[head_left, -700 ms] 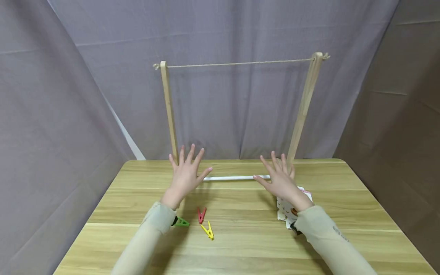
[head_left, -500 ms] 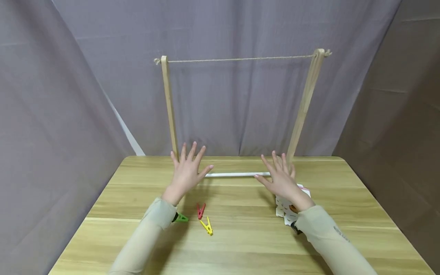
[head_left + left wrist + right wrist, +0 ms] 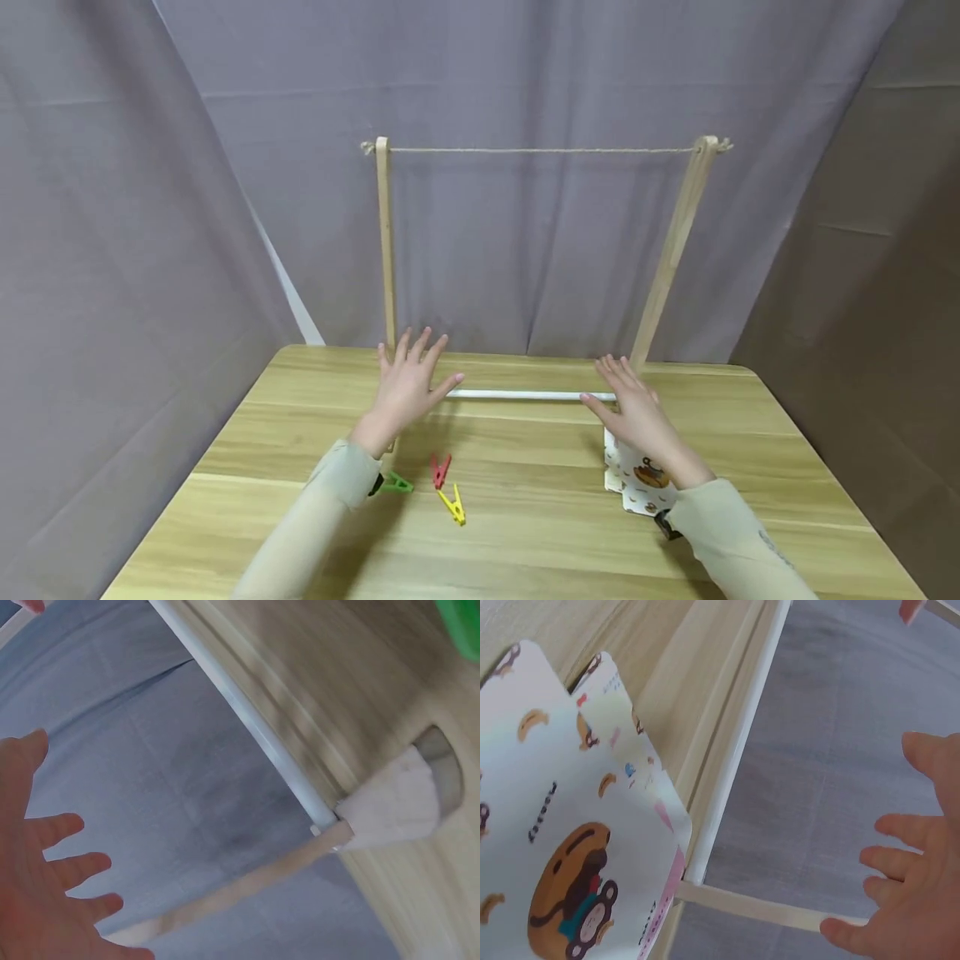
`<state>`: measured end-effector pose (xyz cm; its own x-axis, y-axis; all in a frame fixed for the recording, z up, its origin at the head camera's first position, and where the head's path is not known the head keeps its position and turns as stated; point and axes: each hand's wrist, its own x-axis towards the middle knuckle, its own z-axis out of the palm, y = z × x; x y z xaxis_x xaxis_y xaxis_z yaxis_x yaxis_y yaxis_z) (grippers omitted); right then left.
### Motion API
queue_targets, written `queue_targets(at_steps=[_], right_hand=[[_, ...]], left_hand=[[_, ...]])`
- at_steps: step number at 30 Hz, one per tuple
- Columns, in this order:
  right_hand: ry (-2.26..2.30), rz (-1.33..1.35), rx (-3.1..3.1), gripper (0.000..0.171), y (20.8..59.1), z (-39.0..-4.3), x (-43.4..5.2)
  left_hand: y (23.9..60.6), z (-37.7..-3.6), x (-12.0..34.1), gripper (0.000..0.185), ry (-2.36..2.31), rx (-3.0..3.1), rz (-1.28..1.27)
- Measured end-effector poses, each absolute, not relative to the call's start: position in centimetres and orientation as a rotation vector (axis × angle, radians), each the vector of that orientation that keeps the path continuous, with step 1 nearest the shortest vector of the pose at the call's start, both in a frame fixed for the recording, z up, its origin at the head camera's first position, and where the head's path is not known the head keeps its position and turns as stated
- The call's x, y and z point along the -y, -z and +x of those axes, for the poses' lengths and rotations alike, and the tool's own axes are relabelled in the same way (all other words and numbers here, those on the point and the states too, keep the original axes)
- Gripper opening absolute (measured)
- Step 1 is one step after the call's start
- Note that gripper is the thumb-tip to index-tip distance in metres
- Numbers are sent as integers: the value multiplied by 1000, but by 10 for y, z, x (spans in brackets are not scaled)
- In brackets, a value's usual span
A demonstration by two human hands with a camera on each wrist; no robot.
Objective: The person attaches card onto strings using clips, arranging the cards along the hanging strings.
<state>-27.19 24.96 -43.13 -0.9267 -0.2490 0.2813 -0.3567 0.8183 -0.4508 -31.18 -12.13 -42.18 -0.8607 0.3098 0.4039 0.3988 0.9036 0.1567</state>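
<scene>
Grip: left hand point(image 3: 405, 390) and right hand point(image 3: 637, 414) are hovering with fingers spread, gripping nothing.
Pegs: 3 pegs point(image 3: 441, 481) are lying near the left wrist.
Card: card point(image 3: 637, 483) is lying under the right wrist.
Rack: rack point(image 3: 525, 394) is standing beyond both hands.

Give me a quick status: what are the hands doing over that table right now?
Left hand open, holding nothing. Right hand open, above the printed bag. Three clothespins on the table, untouched. String on the wooden rack bare; nothing in the way.
</scene>
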Motion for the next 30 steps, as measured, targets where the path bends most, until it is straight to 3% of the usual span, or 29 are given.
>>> queue_targets(at_steps=[14, 30], right_hand=[[-885, 471, 2690, 48, 436, -263, -284], [-892, 365, 2774, 45, 449, -249, -323]], left_hand=[[426, -306, 149, 67, 451, 2706, -557], [430, -294, 157, 45, 497, 2694, -631]])
